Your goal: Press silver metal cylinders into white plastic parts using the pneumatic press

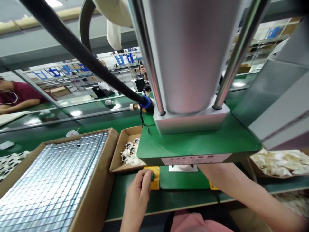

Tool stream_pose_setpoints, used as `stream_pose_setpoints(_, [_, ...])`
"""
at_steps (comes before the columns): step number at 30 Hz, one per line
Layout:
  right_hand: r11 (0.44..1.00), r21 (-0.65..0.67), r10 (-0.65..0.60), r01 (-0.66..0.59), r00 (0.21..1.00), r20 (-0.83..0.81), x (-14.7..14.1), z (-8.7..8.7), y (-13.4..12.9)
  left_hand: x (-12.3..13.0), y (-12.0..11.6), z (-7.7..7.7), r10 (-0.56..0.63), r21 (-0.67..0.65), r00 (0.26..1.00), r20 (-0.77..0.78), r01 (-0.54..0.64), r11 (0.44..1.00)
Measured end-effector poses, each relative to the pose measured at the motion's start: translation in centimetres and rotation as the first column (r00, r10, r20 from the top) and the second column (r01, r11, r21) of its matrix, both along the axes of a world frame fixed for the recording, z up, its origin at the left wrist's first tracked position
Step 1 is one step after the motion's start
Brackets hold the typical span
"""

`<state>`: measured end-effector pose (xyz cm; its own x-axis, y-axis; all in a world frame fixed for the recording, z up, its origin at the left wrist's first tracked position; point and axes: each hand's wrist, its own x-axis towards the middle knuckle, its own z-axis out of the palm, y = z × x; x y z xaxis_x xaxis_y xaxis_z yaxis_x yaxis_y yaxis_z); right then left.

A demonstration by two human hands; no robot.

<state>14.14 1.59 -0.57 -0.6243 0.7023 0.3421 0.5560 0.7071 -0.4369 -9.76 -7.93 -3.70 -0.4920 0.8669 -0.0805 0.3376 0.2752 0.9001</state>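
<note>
My left hand (138, 193) is closed, with its thumb and forefinger beside the green push button (152, 176) of a yellow button box (156, 184). Whether it presses the button, or has anything inside the curled fingers, I cannot make out. My right forearm (238, 185) reaches in from the right under the green press head (198, 143). The press head hides the right hand and its fingers. Just below the head, a white metal plate (182, 168) shows on the green press base (184, 181).
A carton of shiny metal tubes (58, 174) stands at left, near a smaller box (118, 159) of white parts with black rings. Right of the press lie white pieces (282, 162). A black hose (96, 66) crosses overhead. Across the line sits a person in a maroon shirt (26, 91).
</note>
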Motion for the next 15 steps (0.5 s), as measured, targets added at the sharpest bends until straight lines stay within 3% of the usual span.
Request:
stream_pose_setpoints(2, [0.997, 0.008, -0.076, 0.076, 0.997, 0.013, 2.5, -2.0, -0.6, -0.9, -0.5, -0.5, -0.05, -0.061, 0.971, -0.234, 0.037, 0.997])
stream_pose_setpoints(5, [0.971, 0.043, -0.237, 0.235, 0.969, 0.067, 5.8, -4.8, -1.9, -1.4, -1.1, -1.1, -0.082, -0.099, 0.909, -0.408, 0.045, 0.994])
stream_pose_setpoints(7, [0.96, 0.096, -0.276, 0.264, 0.95, 0.148, 6.9, -6.1, -3.0, -1.1, -1.5, -1.3, -0.059, -0.059, 0.894, -0.445, 0.036, 0.998])
stream_pose_setpoints(12, [0.947, 0.283, -0.242, 0.154, 0.919, 0.31, 6.6, -7.6, -4.7, -0.2, -1.8, -1.6, -0.015, -0.021, 0.869, -0.495, 0.005, 1.0])
stream_pose_setpoints(15, [0.96, 0.205, -0.241, 0.189, 0.932, 0.27, 6.5, -7.5, -4.6, -0.8, -1.7, -1.6, -0.095, -0.093, 0.856, -0.508, 0.055, 0.994])
